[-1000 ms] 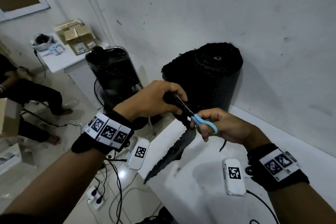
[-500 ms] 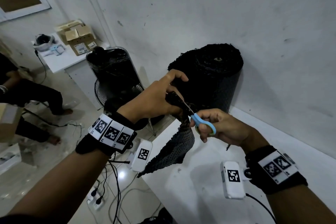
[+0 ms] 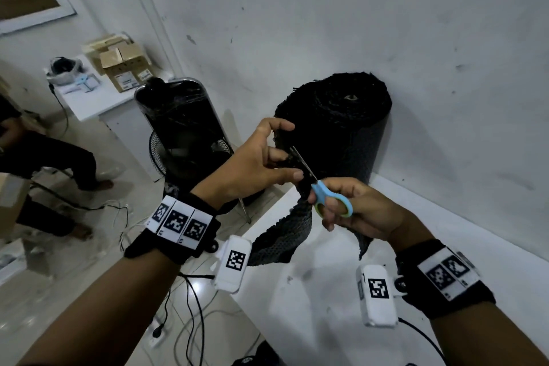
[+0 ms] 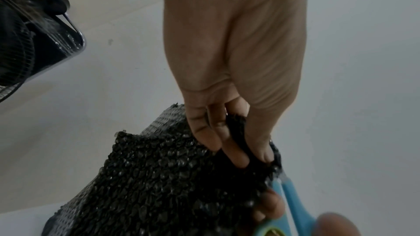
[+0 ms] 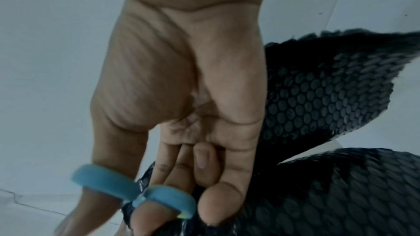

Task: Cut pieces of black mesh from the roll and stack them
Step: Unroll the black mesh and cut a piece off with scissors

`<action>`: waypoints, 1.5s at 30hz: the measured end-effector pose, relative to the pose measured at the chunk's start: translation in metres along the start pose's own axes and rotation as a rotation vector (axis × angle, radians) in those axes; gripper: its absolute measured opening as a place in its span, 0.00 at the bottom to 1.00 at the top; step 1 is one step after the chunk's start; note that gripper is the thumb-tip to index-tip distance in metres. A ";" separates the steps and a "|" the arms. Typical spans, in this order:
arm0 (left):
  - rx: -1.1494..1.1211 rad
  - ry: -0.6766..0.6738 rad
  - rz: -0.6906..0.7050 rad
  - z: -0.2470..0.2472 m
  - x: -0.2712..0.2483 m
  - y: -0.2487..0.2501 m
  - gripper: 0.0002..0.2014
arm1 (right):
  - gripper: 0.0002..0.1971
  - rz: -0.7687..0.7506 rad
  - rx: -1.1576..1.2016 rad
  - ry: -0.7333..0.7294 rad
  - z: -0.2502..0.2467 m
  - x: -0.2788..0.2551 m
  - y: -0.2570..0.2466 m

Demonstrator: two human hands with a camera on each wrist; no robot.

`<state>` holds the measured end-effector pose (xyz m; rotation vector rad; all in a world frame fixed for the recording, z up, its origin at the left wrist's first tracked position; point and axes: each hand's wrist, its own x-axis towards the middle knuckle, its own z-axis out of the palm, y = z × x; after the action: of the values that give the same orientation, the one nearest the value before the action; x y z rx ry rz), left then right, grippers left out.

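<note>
The upright roll of black mesh (image 3: 338, 125) against the wall has its lower left hidden behind the left hand (image 3: 252, 163) and the blue-handled scissors (image 3: 329, 199). In front of that roll, the scissor blades vanish into bunched mesh, so the cut line cannot be made out. The hanging black mesh strip (image 3: 285, 235) is partly covered by the white tagged wrist camera (image 3: 233, 264). From the right wrist, the right hand (image 5: 181, 96) and scissor loops are blurred, fingertips cut off below. Left of the roll, a seated person (image 3: 44, 157) is cropped by the frame edge.
</note>
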<state>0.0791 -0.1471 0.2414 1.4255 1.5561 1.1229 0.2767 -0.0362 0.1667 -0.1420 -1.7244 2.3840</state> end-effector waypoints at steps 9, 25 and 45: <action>0.052 -0.001 0.009 0.018 0.000 -0.008 0.28 | 0.24 -0.017 0.019 0.109 -0.003 -0.004 0.008; 0.396 -0.312 -0.130 0.050 -0.035 -0.118 0.06 | 0.21 0.481 -0.836 0.667 -0.060 -0.089 0.145; 0.317 -0.232 -0.135 0.061 -0.052 -0.175 0.13 | 0.16 0.914 -1.298 0.569 -0.098 -0.053 0.227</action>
<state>0.0801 -0.1913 0.0537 1.5652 1.6841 0.6253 0.3245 -0.0255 -0.0818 -1.8236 -2.7910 0.7900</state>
